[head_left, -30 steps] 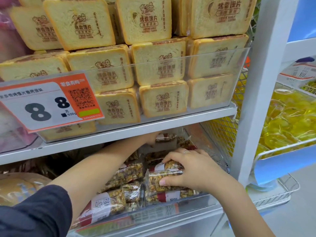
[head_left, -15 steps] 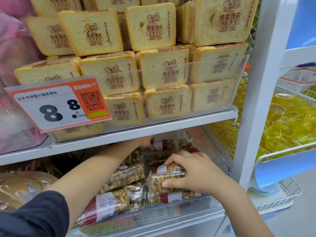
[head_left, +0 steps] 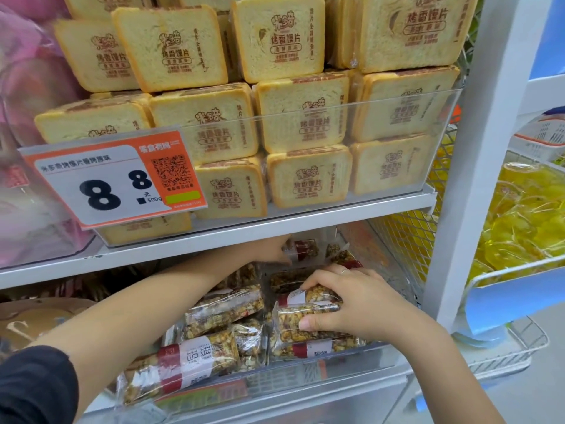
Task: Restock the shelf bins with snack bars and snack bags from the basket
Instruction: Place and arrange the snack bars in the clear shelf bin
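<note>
Nut snack bars (head_left: 211,310) lying in clear wrappers, piled lengthwise in the clear bin (head_left: 305,374) on the lower shelf, under the white shelf board (head_left: 275,224). Right hand (head_left: 351,304) curled over the right-hand stack, thumb and fingers gripping one bar (head_left: 305,316) that lies on top of another bar by the bin's front wall; same grip and same spot as half a second ago, hardly shifted. Left hand (head_left: 269,249) reaching deep toward the back of the bin, mostly hidden by the shelf board, touching a red-labelled bar (head_left: 302,250) standing there; whether pinching or only pushing, cannot tell; forearm lying across the left pile, as before. View itself tilted a little upward since the earlier frames, so more of the upper shelf showing. Little room above the bars: the shelf board's front edge close over the left wrist. Bin's right wall near the right hand, wire mesh side (head_left: 406,240) just beyond, then the white upright post (head_left: 477,179). Above, toast-shaped packs (head_left: 305,123) stacked in a clear box, an orange price tag (head_left: 113,182) clipped at its front left. Yellow packets (head_left: 526,215) in a tray further right, past the post
</note>
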The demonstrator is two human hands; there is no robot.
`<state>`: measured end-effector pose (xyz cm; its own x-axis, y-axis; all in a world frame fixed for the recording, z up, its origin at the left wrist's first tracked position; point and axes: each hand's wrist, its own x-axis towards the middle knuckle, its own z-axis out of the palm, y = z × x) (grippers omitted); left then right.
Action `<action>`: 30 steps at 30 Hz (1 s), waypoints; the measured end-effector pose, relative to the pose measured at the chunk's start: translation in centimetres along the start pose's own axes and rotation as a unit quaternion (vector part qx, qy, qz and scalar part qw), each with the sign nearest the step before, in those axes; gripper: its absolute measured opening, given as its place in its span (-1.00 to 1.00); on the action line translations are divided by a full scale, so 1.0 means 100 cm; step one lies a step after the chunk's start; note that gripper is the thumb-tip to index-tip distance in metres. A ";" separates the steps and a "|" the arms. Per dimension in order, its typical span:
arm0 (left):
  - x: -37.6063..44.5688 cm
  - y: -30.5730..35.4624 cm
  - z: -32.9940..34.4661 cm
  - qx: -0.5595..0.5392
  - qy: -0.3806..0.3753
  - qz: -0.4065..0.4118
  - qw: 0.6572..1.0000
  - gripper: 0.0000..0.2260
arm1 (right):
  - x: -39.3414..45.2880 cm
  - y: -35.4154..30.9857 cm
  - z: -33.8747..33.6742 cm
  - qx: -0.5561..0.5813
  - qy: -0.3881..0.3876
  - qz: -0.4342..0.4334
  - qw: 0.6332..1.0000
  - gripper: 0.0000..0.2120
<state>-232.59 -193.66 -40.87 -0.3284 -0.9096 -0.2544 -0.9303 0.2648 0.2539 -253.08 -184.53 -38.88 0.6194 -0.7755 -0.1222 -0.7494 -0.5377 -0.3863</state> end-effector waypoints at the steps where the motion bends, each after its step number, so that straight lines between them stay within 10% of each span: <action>1: -0.001 0.002 0.003 0.015 -0.038 -0.004 0.999 -0.67 | 0.000 0.000 0.001 0.001 0.001 0.000 1.000 -0.45; 18: 0.012 0.004 0.011 0.107 -0.131 -0.011 0.985 -0.66 | -0.001 0.002 0.000 0.010 -0.012 -0.013 1.000 -0.42; 30: 0.002 -0.006 0.014 0.232 0.036 0.011 0.972 -0.46 | -0.002 0.004 0.000 0.014 -0.020 -0.022 0.999 -0.25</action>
<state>-232.38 -193.54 -42.39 -0.3531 -0.9175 -0.1831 -0.9023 0.3857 -0.1928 -253.48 -184.55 -39.04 0.6605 -0.7375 -0.1409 -0.7151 -0.5606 -0.4176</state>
